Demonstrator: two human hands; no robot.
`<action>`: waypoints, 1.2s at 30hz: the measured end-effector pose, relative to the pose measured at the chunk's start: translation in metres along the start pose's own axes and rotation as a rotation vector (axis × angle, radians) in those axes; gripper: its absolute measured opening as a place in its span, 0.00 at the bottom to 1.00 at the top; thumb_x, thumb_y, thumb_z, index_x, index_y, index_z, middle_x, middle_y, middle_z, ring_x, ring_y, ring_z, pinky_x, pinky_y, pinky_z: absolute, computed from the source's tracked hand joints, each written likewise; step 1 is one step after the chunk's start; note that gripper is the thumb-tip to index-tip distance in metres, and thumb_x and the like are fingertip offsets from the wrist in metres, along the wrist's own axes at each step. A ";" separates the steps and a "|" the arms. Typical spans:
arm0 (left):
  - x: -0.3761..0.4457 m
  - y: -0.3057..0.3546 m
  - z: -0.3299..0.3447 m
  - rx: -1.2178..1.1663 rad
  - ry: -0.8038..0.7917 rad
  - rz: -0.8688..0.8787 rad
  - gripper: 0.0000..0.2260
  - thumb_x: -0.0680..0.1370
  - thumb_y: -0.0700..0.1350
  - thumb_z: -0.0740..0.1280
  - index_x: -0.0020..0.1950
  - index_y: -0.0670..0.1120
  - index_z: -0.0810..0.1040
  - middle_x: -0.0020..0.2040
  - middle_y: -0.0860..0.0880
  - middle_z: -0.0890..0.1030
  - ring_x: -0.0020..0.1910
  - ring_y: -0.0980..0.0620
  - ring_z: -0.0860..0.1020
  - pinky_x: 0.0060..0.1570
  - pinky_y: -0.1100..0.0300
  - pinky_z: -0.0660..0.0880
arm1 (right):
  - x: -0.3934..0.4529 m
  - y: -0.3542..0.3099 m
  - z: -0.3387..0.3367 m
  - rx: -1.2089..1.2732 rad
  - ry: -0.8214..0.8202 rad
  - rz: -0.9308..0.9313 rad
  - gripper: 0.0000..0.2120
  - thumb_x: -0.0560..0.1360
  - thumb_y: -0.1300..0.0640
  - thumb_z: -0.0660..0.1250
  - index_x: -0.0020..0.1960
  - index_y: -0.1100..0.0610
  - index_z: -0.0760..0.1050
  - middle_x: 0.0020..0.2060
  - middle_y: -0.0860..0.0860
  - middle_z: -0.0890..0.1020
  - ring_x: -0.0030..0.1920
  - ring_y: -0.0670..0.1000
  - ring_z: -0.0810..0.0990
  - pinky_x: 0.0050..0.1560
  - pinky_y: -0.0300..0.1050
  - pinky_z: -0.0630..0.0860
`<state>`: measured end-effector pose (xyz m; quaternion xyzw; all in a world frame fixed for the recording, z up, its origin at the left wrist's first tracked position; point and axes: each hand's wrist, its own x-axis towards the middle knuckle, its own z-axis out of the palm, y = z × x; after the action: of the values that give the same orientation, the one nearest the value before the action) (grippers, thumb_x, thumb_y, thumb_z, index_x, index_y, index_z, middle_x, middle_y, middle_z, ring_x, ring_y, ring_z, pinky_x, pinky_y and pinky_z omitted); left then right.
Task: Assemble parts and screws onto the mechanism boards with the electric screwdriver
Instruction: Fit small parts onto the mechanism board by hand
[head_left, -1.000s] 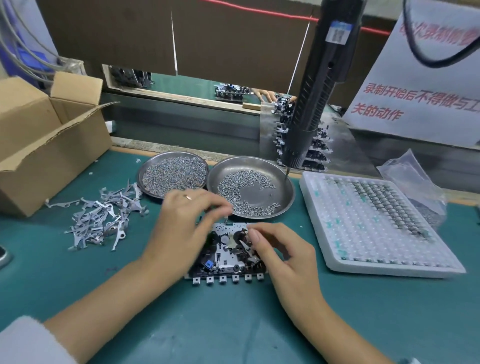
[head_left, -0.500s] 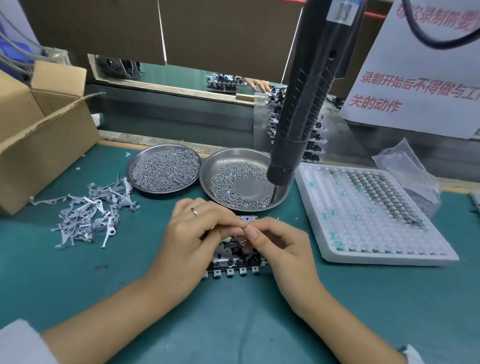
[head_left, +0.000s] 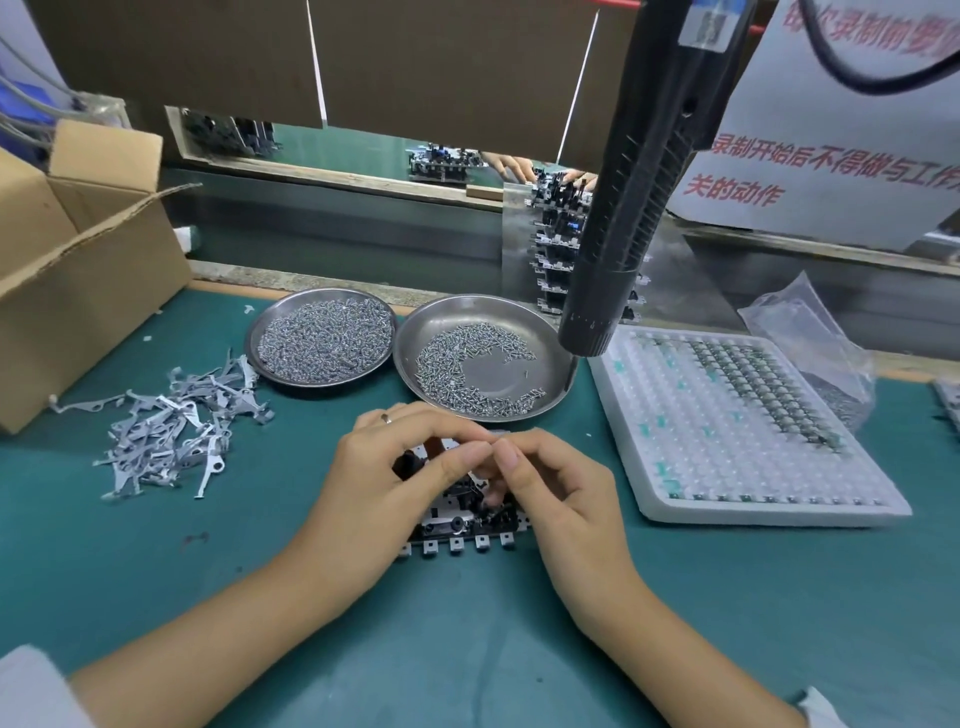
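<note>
Far left edge of the table: cardboard box (head_left: 78, 280), flaps open. Just beside it, toward the front, a loose heap of stamped metal levers (head_left: 171, 431). We see these tangling, so pulling one likely drags others off the pile.

Back-centre of the table: two steel dishes touching rim to rim. Left dish (head_left: 323, 338) is full of screws, right dish (head_left: 485, 358) is part empty with a bare patch. The right dish rim is near our knuckles, so a wrist lift could tip it or scatter screws.

Front-centre: mechanism board (head_left: 462, 525) lies flat on the mat, mostly covered by our hands. Left hand (head_left: 384, 483) curls over the board, fingertips pinched. Right hand (head_left: 561, 493) meets it, thumb and forefinger pinched. Something small is probably held between them, but we cannot tell what, too small to see.

Risk: the part drops into the mechanism or onto the mat. Neither hand clamps the board, so it can slide.

Electric screwdriver (head_left: 639, 197) hangs free above the right dish, nobody holding it. It could swing into our hands.

Right edge: white blister tray (head_left: 737, 431), part filled. A sleeve or elbow could knock it.
</note>
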<state>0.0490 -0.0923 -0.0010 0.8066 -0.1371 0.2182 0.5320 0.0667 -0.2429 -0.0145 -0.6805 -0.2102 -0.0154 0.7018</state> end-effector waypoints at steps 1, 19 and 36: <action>0.000 -0.001 0.000 0.008 0.006 -0.002 0.01 0.71 0.53 0.71 0.41 0.58 0.82 0.44 0.64 0.82 0.48 0.60 0.78 0.55 0.56 0.67 | 0.000 0.000 0.000 0.007 -0.006 -0.002 0.07 0.75 0.57 0.64 0.44 0.56 0.80 0.36 0.47 0.82 0.36 0.45 0.78 0.40 0.35 0.74; 0.003 0.003 0.001 0.036 -0.007 -0.016 0.03 0.71 0.53 0.70 0.42 0.55 0.81 0.44 0.62 0.81 0.47 0.58 0.78 0.56 0.53 0.67 | 0.002 0.002 0.001 -0.037 0.050 0.002 0.09 0.77 0.56 0.64 0.42 0.56 0.80 0.33 0.46 0.81 0.33 0.45 0.77 0.40 0.34 0.73; 0.037 -0.038 -0.050 0.579 0.148 0.042 0.08 0.78 0.43 0.66 0.54 0.45 0.83 0.50 0.49 0.82 0.48 0.47 0.78 0.54 0.56 0.67 | 0.003 0.004 0.002 -0.071 0.109 0.026 0.09 0.73 0.52 0.65 0.39 0.54 0.79 0.34 0.48 0.81 0.35 0.43 0.77 0.40 0.32 0.72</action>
<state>0.0882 -0.0306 0.0043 0.9036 -0.0470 0.3174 0.2839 0.0702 -0.2400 -0.0173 -0.7058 -0.1622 -0.0508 0.6877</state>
